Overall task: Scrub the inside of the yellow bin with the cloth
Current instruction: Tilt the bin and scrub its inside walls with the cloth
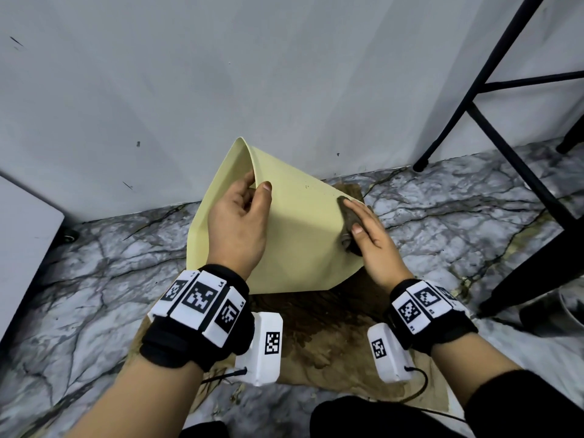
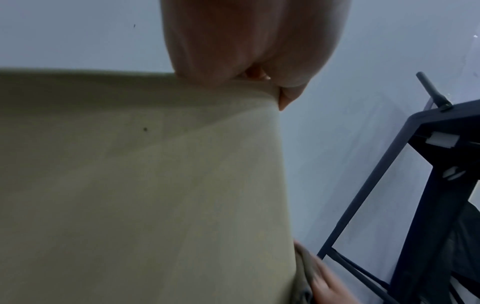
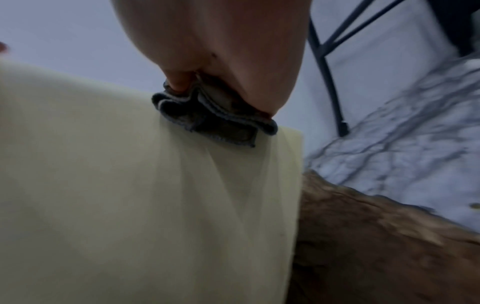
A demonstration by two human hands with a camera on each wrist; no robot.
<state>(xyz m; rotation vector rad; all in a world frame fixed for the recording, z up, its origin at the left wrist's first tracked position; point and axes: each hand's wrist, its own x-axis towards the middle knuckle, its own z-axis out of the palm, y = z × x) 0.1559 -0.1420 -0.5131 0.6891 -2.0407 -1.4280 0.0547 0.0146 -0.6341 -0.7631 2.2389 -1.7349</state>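
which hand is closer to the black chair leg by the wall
Right. The right hand presses the cloth on the bin's side facing the chair leg; the left hand grips the far rim.

The bin (image 1: pixel 294 222) is pale, creamy yellow with a few tiny dark specks. The cloth (image 3: pixel 221 121) is dark grey-brown with lighter blue-grey stitched edging. Beneath lies brown, blotchy cardboard (image 1: pixel 322 336) on a white floor (image 1: pixel 94 279) veined grey and black like marble. The wall (image 1: pixel 221 74) is plain pale grey.
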